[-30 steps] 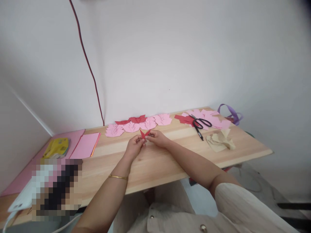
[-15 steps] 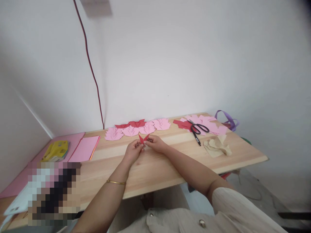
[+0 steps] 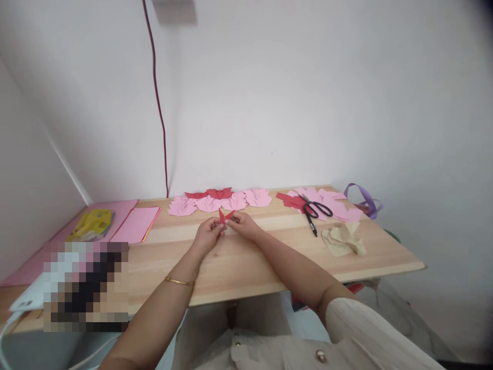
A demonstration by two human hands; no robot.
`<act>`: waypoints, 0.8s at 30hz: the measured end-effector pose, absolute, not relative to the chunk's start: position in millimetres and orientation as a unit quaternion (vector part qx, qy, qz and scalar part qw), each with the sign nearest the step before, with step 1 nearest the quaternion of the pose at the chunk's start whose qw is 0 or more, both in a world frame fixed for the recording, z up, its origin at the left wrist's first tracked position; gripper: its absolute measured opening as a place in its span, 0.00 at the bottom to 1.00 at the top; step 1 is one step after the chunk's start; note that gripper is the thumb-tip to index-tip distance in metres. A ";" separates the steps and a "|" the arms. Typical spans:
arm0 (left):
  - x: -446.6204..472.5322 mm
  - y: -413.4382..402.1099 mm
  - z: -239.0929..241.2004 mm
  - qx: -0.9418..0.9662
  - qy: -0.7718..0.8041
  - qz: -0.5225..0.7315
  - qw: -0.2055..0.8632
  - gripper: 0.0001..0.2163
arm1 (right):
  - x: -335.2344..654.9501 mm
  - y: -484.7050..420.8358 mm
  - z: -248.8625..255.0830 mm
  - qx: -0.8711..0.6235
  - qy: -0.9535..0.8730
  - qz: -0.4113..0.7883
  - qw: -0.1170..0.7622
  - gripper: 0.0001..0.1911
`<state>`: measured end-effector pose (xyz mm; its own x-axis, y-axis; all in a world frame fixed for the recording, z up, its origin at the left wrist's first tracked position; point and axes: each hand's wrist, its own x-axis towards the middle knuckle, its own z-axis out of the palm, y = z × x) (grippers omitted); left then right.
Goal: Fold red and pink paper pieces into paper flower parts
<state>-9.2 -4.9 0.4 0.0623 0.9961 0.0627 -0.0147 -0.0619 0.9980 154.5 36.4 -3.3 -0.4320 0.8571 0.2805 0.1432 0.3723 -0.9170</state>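
Observation:
Between my hands, just above the wooden table (image 3: 246, 262), is a small folded piece of red paper (image 3: 222, 216) with two points spreading upward in a V. My left hand (image 3: 209, 234) pinches its left side with thumb and fingers. On the other side my right hand (image 3: 242, 225) grips it the same way, the two thumbs close together. Behind them lie rows of folded pink paper pieces (image 3: 208, 203), with folded red pieces (image 3: 220, 193) along the wall side. My fingers hide the lower part of the paper I hold.
To the right lie black-handled scissors (image 3: 319, 207), a black pen (image 3: 311, 226), red strips (image 3: 289, 200), pink paper pieces (image 3: 344, 209) and crumpled tan paper (image 3: 342, 240). Leftward are stacked pink sheets (image 3: 133, 225), a yellow packet (image 3: 91, 224) and a blurred patch (image 3: 87, 288). A purple ribbon (image 3: 365, 198) hangs at the far right.
The view has tilted and shifted slightly. Both hands still hold the red paper at nearly the same spot, with its two points a little wider apart.

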 end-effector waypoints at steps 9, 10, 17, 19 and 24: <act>-10.3 -4.7 -0.4 0.533 0.461 0.504 0.499 0.11 | 154.7 34.7 -1.9 -0.360 -0.723 0.436 0.396 0.15; -10.0 -5.0 0.3 0.530 0.459 0.505 0.503 0.11 | 154.9 34.5 -1.6 -0.360 -0.723 0.437 0.396 0.15; -8.8 -7.4 5.1 0.528 0.456 0.509 0.504 0.11 | 154.5 33.5 0.8 -0.345 -0.732 0.429 0.401 0.14; -9.1 -7.8 5.7 0.530 0.460 0.506 0.502 0.11 | 153.2 34.1 -1.2 -0.353 -0.727 0.428 0.404 0.14; -9.4 -7.5 5.1 0.534 0.461 0.505 0.497 0.11 | 151.4 36.9 -7.8 -0.362 -0.722 0.425 0.410 0.14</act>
